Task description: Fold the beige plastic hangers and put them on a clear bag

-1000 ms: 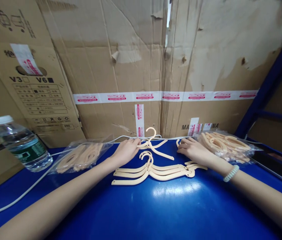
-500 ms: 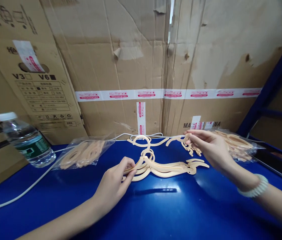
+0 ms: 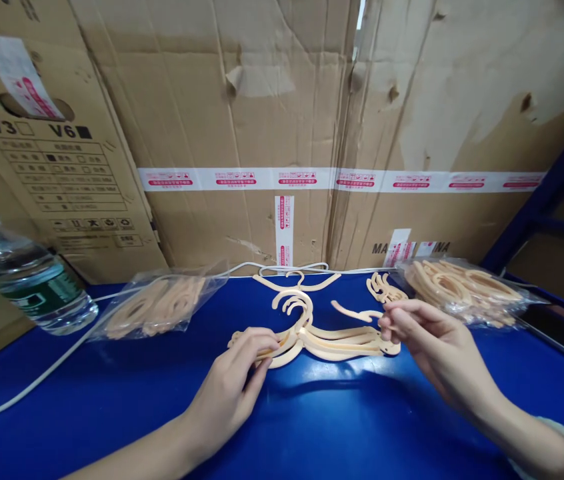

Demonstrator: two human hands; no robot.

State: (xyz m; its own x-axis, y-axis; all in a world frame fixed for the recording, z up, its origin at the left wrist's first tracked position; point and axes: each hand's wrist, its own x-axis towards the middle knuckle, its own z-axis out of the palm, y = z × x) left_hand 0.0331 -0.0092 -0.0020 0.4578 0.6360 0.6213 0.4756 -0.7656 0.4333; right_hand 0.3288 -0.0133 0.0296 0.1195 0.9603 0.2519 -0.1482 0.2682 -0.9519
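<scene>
A stack of beige plastic hangers (image 3: 339,339) lies on the blue table, their curved hooks pointing away from me. My left hand (image 3: 242,367) is closed on the left arms of the stack, its thumb at the near side. In my right hand (image 3: 415,333), pinched between thumb and fingers, is a loose beige hanger hook (image 3: 359,313). It is held just above the right end of the stack; the fingers hide part of it. A small pile of similar loose hooks (image 3: 386,288) lies behind my right hand. One more hanger (image 3: 297,283) rests farther back.
Clear plastic bags of beige hanger parts lie left (image 3: 155,308) and right (image 3: 462,290). At the far left stands a water bottle (image 3: 37,280), with a white cable (image 3: 27,393) running past it. Cardboard boxes (image 3: 242,127) wall off the back; a blue metal frame (image 3: 542,180) rises at right.
My right hand has come nearer and lower with the hook, from the loose pile to the stack's right end. My left hand stays on the hangers, which lie more closely aligned. The view has shifted slightly.
</scene>
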